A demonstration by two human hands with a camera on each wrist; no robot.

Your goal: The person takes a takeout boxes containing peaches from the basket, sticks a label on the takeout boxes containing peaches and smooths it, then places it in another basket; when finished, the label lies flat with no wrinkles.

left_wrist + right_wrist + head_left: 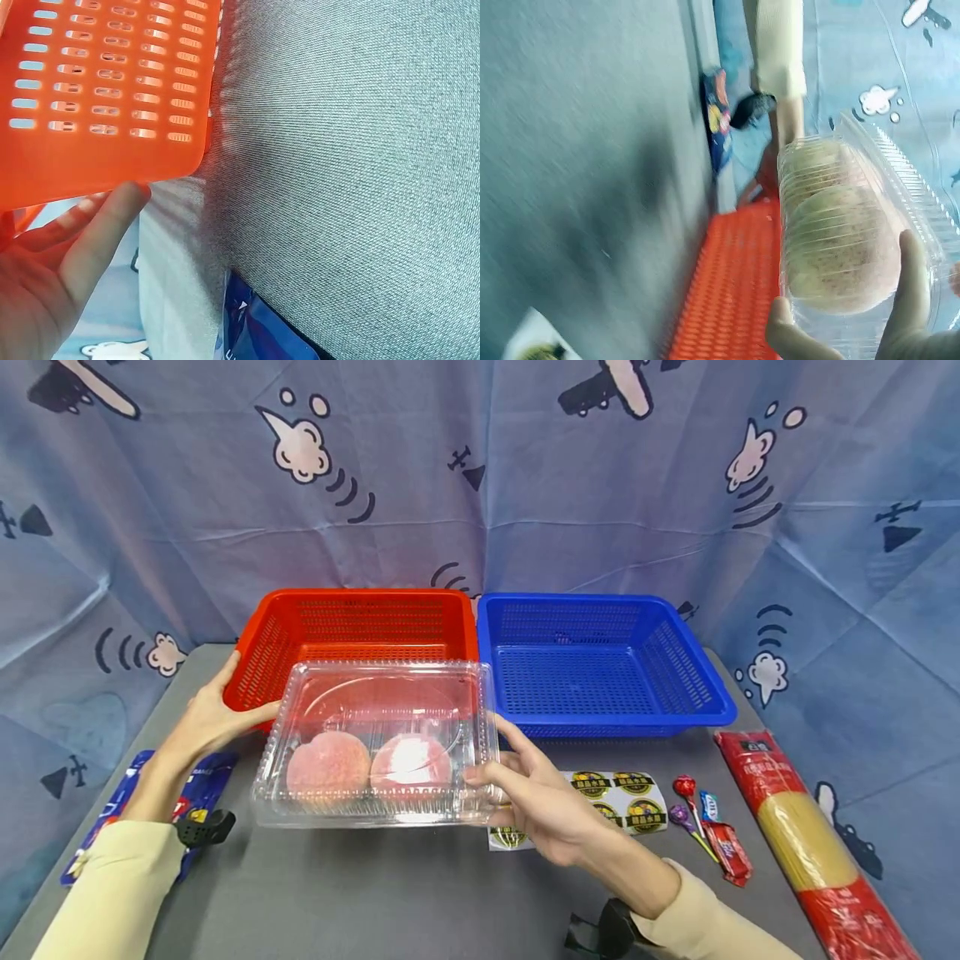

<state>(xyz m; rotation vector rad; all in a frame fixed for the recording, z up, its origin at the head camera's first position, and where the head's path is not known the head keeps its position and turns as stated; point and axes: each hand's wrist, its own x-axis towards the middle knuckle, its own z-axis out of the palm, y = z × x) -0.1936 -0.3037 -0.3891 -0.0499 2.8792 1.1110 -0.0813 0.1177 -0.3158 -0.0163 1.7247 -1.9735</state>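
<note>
Head view: clear clamshell box (pixel 375 743) with two peaches (pixel 328 766) inside is held above the tabletop (pixel 375 893), just in front of the red basket (pixel 352 635). Box is gripped at its right end by the right hand (pixel 536 797), fingers curled round the edge. Red basket's left wall is touched by the left hand (pixel 213 714), fingers laid fairly straight along it. Blue basket (pixel 600 664) sits beside the red one toward the far edge, nothing seen in it. Judged: box lifted but not yet set in either basket. Near the right edge lie a sticker sheet (pixel 615 793), lollipops (pixel 693 818) and a red spaghetti pack (pixel 806 843); a blue packet (pixel 195 785) lies by the left edge. Print too small to be read.

Left wrist view: red basket (pixel 105 90) wall is met by straight fingers (pixel 97 232); nothing is gripped.

Right wrist view: box (pixel 855 232) is pinched between thumb and fingers (pixel 911 292); no label is seen on it.
</note>
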